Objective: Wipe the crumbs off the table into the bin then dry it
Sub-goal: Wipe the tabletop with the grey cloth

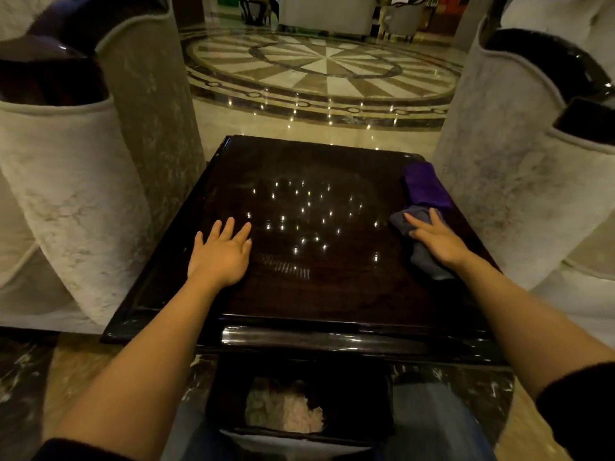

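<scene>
A glossy dark square table (299, 294) stands in front of me and mirrors small ceiling lights. My left hand (221, 254) lies flat on its left half with fingers spread, holding nothing. My right hand (439, 239) presses down on a grey cloth (424, 257) near the table's right edge. A folded purple cloth (426, 184) lies just beyond it at the far right corner. Below the near edge stands a black bin (366, 404) holding crumpled paper. No crumbs can be made out on the dark top.
Pale upholstered armchairs (76, 201) (519, 181) flank the table closely on both sides. Beyond the table stretches a polished marble floor (326, 71) with a round inlay. My knees in jeans sit either side of the bin.
</scene>
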{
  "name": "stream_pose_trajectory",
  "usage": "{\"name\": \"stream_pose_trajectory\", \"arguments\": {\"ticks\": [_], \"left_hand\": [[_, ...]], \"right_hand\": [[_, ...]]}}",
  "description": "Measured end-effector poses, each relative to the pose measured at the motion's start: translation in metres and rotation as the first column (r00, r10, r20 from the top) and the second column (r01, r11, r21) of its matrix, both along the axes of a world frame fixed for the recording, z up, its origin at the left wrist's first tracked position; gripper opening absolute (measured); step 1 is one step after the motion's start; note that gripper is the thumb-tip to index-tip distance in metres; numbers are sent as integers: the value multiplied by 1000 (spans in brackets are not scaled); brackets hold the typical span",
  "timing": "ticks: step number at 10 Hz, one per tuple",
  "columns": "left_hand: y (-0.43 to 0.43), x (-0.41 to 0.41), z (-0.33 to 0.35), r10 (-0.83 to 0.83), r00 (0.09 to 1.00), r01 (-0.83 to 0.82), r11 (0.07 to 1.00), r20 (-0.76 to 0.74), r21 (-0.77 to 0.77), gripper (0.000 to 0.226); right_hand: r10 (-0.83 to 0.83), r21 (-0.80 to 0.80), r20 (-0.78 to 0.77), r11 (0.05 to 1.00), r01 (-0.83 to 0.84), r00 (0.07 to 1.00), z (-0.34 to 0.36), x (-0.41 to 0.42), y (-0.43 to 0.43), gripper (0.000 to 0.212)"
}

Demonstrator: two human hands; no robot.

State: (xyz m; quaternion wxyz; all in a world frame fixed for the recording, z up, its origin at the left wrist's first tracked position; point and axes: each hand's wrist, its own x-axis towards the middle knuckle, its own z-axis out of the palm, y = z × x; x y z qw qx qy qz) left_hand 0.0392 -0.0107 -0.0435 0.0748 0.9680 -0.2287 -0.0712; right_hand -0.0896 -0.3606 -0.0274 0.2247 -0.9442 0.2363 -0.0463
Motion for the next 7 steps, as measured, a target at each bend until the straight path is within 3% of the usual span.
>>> {"name": "stream_pose_trajectory", "arguments": {"ticks": [3,4,6,7], "left_hand": [[0,1,-2,11,1000,-11,1000,12,-7,49],[0,0,-3,10,1000,-10,1000,19,-14,49],[1,1,-4,6,1000,-5,1000,27,-26,49],[1,0,-2,6,1000,-5,1000,11,-30,48]], "right_hand": [[347,-51,-57,935,-350,936,3,17,107,66],[561,-107,-86,817,-567,824,0,8,155,69],[731,14,-47,682,-731,681,7,-18,202,63],[798,-13,6,603,-798,603,8,-33,214,59]]}}
